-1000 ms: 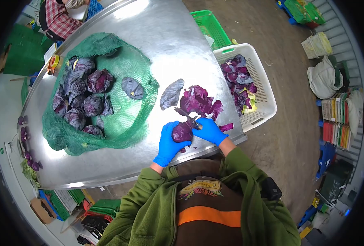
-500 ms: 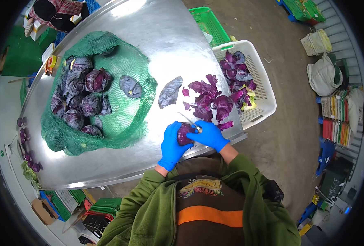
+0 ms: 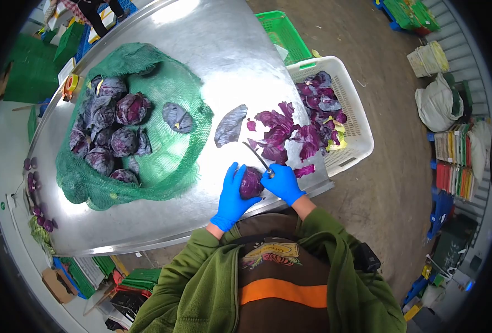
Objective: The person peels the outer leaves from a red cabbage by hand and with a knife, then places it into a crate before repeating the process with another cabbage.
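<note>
Near the front edge of the metal table, my left hand [image 3: 234,195], in a blue glove, grips a red cabbage [image 3: 251,183] from its left side. My right hand [image 3: 282,184], also gloved in blue, is closed around a knife [image 3: 261,158] just right of the cabbage. The dark curved blade points up and left, away from the cabbage. Loose purple leaves [image 3: 276,133] lie beyond my hands, and a large dull leaf [image 3: 230,126] rests to their left. Several cabbages [image 3: 124,141] sit in a green mesh bag [image 3: 168,166] on the left.
A white basket [image 3: 362,130] of leaves stands against the table's right edge, with a green crate [image 3: 290,36] behind it. An orange tape measure [image 3: 70,87] lies at the table's far left. Another person [image 3: 93,14] stands beyond the table, top left.
My right hand has shifted slightly right, off the cabbage, and the knife blade now points more upward. My left hand's fingers have spread over the cabbage. The other person has moved upward in view.
</note>
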`<state>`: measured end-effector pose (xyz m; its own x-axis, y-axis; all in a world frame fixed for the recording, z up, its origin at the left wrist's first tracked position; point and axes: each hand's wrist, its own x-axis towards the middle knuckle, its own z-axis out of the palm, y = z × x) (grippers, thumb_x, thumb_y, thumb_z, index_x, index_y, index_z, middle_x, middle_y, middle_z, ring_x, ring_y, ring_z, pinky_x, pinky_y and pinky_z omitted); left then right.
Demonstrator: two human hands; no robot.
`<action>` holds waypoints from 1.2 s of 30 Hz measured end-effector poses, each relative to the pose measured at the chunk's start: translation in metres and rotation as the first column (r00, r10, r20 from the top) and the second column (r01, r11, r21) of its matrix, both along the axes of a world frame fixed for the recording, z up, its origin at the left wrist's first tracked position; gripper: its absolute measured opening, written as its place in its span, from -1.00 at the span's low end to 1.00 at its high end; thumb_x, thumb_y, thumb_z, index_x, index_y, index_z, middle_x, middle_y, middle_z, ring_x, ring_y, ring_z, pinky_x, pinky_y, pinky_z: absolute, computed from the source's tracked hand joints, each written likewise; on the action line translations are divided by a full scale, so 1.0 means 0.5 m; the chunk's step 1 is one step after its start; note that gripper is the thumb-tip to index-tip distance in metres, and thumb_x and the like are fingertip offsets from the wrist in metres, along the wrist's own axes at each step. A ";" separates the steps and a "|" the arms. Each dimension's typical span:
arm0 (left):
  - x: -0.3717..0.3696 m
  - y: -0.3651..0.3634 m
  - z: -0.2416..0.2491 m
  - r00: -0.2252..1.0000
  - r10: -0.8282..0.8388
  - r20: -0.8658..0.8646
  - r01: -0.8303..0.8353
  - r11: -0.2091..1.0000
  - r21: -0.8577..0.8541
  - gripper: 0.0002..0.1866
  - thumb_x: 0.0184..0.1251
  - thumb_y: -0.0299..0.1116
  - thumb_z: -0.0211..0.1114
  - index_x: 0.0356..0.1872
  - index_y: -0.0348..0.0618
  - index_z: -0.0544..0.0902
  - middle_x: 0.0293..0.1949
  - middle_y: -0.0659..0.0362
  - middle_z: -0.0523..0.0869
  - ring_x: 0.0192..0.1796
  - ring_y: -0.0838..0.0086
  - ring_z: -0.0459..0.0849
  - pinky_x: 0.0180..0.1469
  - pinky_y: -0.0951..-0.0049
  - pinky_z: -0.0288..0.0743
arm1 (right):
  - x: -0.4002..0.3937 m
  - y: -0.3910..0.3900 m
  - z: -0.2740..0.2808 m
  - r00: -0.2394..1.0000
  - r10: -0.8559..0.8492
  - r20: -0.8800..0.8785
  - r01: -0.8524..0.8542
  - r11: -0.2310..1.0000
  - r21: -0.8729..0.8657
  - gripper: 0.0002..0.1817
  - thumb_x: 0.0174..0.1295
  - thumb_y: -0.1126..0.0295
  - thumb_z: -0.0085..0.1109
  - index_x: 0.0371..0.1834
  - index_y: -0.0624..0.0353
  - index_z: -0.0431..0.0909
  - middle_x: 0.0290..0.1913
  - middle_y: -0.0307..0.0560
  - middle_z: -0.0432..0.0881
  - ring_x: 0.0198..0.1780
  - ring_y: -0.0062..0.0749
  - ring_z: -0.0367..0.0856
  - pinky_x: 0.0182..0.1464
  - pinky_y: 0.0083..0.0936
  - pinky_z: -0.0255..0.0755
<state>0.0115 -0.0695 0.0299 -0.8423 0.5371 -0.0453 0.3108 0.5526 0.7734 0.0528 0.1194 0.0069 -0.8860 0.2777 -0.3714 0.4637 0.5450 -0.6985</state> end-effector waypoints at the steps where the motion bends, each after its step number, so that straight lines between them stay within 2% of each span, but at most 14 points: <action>1: 0.001 -0.007 -0.008 0.999 0.050 0.021 -0.051 0.998 0.049 0.09 -0.23 -0.10 0.71 0.39 -0.23 0.32 0.40 -0.17 0.33 0.41 0.06 0.38 0.37 0.17 0.39 | 0.001 -0.002 -0.002 0.997 -0.078 -0.029 0.074 0.991 -0.115 -0.73 -0.01 0.22 0.34 -0.36 0.18 0.61 -0.41 0.12 0.67 -0.33 0.04 0.69 -0.27 -0.22 0.54; 2: 0.003 -0.015 -0.023 0.998 0.050 0.024 -0.051 0.998 0.045 0.09 -0.23 -0.10 0.71 0.39 -0.23 0.32 0.40 -0.17 0.33 0.41 0.06 0.38 0.37 0.17 0.39 | 0.003 -0.007 -0.004 0.997 -0.077 -0.025 0.074 0.990 -0.119 -0.73 -0.01 0.22 0.34 -0.36 0.18 0.61 -0.41 0.12 0.67 -0.33 0.04 0.69 -0.27 -0.22 0.54; 3: 0.006 -0.020 -0.040 0.931 0.215 0.295 -0.237 0.971 0.039 0.10 -0.21 -0.07 0.71 0.39 -0.29 0.30 0.38 -0.19 0.33 0.40 0.08 0.40 0.36 0.19 0.39 | 0.008 -0.010 -0.007 0.993 -0.089 -0.075 0.074 0.980 -0.182 -0.76 0.03 0.26 0.32 -0.35 0.19 0.61 -0.41 0.12 0.67 -0.33 0.05 0.69 -0.28 -0.25 0.54; 4: 0.004 -0.020 -0.043 0.767 0.350 0.538 -0.407 0.913 -0.014 0.11 -0.18 -0.04 0.71 0.38 -0.35 0.29 0.36 -0.20 0.34 0.38 0.11 0.41 0.35 0.21 0.40 | 0.010 -0.008 -0.006 0.987 -0.103 -0.127 0.070 0.968 -0.241 -0.79 0.08 0.29 0.30 -0.33 0.20 0.61 -0.42 0.12 0.66 -0.34 0.05 0.68 -0.28 -0.28 0.54; 5: -0.012 -0.019 -0.051 0.510 0.189 0.839 -0.445 0.893 0.069 0.10 -0.15 -0.05 0.70 0.37 -0.40 0.27 0.31 -0.16 0.36 0.32 0.14 0.46 0.32 0.23 0.42 | 0.009 -0.006 -0.006 0.987 -0.102 -0.126 0.070 0.968 -0.239 -0.79 0.08 0.29 0.30 -0.33 0.20 0.61 -0.42 0.12 0.66 -0.34 0.05 0.68 -0.28 -0.28 0.54; 6: -0.011 -0.017 -0.053 0.511 0.189 0.838 -0.447 0.892 0.071 0.10 -0.15 -0.05 0.70 0.37 -0.40 0.27 0.31 -0.16 0.36 0.32 0.14 0.46 0.32 0.23 0.42 | 0.005 -0.004 -0.006 0.991 -0.101 -0.088 0.078 0.971 -0.226 -0.77 0.11 0.27 0.32 -0.30 0.20 0.61 -0.41 0.08 0.68 -0.34 -0.03 0.69 -0.26 -0.32 0.54; 8: -0.015 -0.001 -0.036 0.784 0.268 0.560 -0.378 0.922 0.087 0.07 -0.16 -0.09 0.70 0.35 -0.38 0.29 0.28 -0.14 0.37 0.31 0.13 0.45 0.32 0.23 0.42 | -0.006 -0.005 -0.007 0.993 -0.101 -0.053 0.087 0.973 -0.214 -0.75 0.15 0.26 0.34 -0.26 0.21 0.62 -0.40 0.04 0.69 -0.35 -0.11 0.71 -0.24 -0.36 0.55; 9: -0.016 0.009 -0.014 0.915 0.261 0.307 -0.299 0.951 0.084 0.03 -0.17 -0.16 0.71 0.35 -0.28 0.31 0.31 -0.14 0.36 0.36 0.09 0.40 0.34 0.21 0.41 | -0.008 -0.006 -0.006 0.977 -0.186 -0.102 0.146 0.938 -0.313 -0.70 0.15 0.22 0.37 -0.21 0.21 0.62 -0.38 -0.02 0.70 -0.33 -0.22 0.70 -0.21 -0.39 0.55; 10: -0.022 0.012 -0.021 0.916 0.255 0.311 -0.294 0.952 0.086 0.03 -0.17 -0.16 0.71 0.35 -0.28 0.31 0.31 -0.14 0.36 0.36 0.09 0.40 0.34 0.21 0.41 | -0.011 -0.005 -0.002 0.951 -0.276 -0.141 0.198 0.891 -0.408 -0.66 0.16 0.19 0.41 -0.17 0.21 0.61 -0.36 -0.07 0.70 -0.32 -0.34 0.69 -0.18 -0.42 0.55; 12: -0.032 0.016 -0.032 0.988 0.136 -0.074 -0.135 0.991 0.014 -0.02 -0.16 -0.23 0.69 0.35 -0.16 0.33 0.35 -0.14 0.31 0.39 0.03 0.35 0.36 0.17 0.39 | -0.015 0.002 0.009 0.970 -0.231 -0.073 0.179 0.887 -0.425 -0.57 0.11 0.14 0.47 -0.11 0.22 0.61 -0.32 -0.14 0.70 -0.29 -0.47 0.65 -0.14 -0.45 0.54; 17: -0.030 0.003 -0.018 0.990 0.114 0.087 -0.127 0.980 0.153 -0.17 -0.13 -0.28 0.67 0.23 -0.07 0.42 0.37 -0.12 0.29 0.38 -0.03 0.38 0.36 0.12 0.40 | -0.005 -0.005 -0.022 0.991 -0.136 0.003 0.126 0.907 -0.401 -0.61 0.07 0.19 0.48 -0.18 0.20 0.58 -0.36 -0.15 0.68 -0.33 -0.46 0.65 -0.16 -0.44 0.55; 24: -0.020 0.007 -0.013 0.992 0.101 0.073 -0.109 0.987 0.115 -0.21 -0.15 -0.27 0.68 0.18 -0.07 0.44 0.37 -0.12 0.29 0.36 -0.03 0.40 0.33 0.13 0.42 | -0.021 0.003 0.014 0.993 -0.110 0.049 0.120 0.931 -0.345 -0.58 0.04 0.12 0.46 -0.23 0.22 0.59 -0.33 -0.04 0.72 -0.30 -0.32 0.71 -0.18 -0.37 0.56; 32: -0.012 0.011 -0.001 0.995 0.090 0.037 -0.090 0.996 -0.004 -0.02 -0.23 -0.19 0.71 0.32 -0.05 0.37 0.33 -0.11 0.30 0.33 -0.05 0.39 0.31 0.12 0.44 | -0.020 0.001 0.023 1.000 -0.025 -0.003 0.023 0.965 -0.263 -0.66 0.06 0.19 0.39 -0.31 0.26 0.59 -0.41 0.04 0.68 -0.36 -0.27 0.71 -0.26 -0.35 0.54; 36: -0.014 0.003 0.003 0.993 0.107 0.045 -0.101 0.989 -0.107 0.07 -0.25 -0.13 0.71 0.40 -0.06 0.32 0.32 -0.12 0.29 0.33 -0.04 0.37 0.29 0.14 0.46 | 0.000 -0.010 -0.016 0.992 -0.128 -0.015 0.118 0.949 -0.291 -0.71 0.07 0.24 0.36 -0.39 0.25 0.57 -0.45 0.05 0.67 -0.41 -0.25 0.69 -0.31 -0.36 0.52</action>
